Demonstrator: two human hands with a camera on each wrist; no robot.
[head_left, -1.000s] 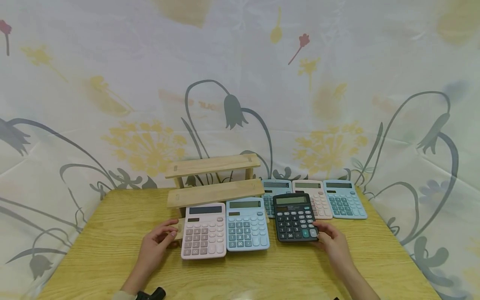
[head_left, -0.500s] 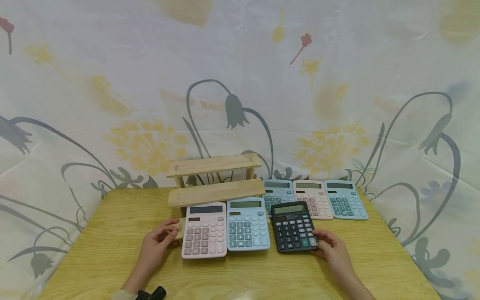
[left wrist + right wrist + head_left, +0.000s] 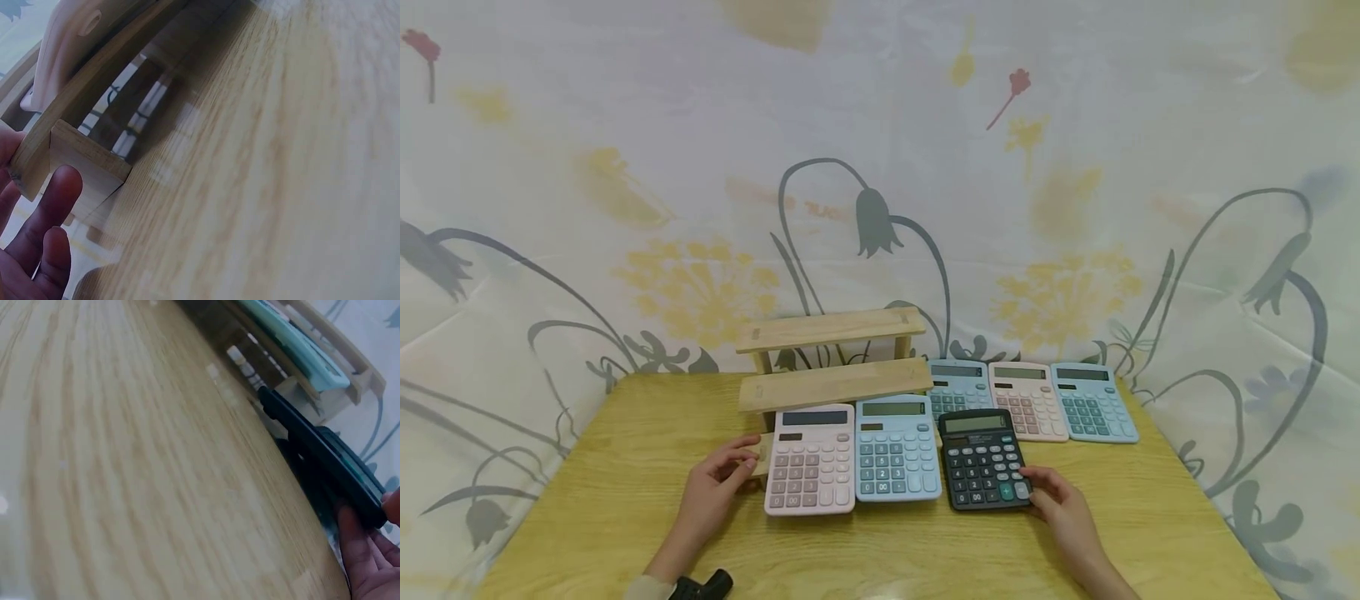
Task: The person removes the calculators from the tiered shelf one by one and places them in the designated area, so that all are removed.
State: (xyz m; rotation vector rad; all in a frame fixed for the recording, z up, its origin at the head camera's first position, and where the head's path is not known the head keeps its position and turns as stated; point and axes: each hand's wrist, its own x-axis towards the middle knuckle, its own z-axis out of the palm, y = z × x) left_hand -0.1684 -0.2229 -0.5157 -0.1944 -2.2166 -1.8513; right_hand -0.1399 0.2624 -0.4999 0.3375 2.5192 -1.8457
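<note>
While in pinched right hand [image 3: 1062, 500], black grey-screened calculator [image 3: 983, 462]; left hand [image 3: 718, 478] curled round stand [image 3: 835, 384]

beige left sleeve [image 3: 649, 589]; black, round-ended device [image 3: 702, 587] beside it.

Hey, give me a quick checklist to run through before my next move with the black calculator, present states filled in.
1. Right hand holds the black calculator by its right edge: ok.
2. Its keys and screen face up: ok.
3. Left hand holds the end of the wooden rack: ok.
4. Front pink calculator and front blue calculator rest on the rack: ok.
5. Black calculator's far edge off the table: cannot tell.
</note>
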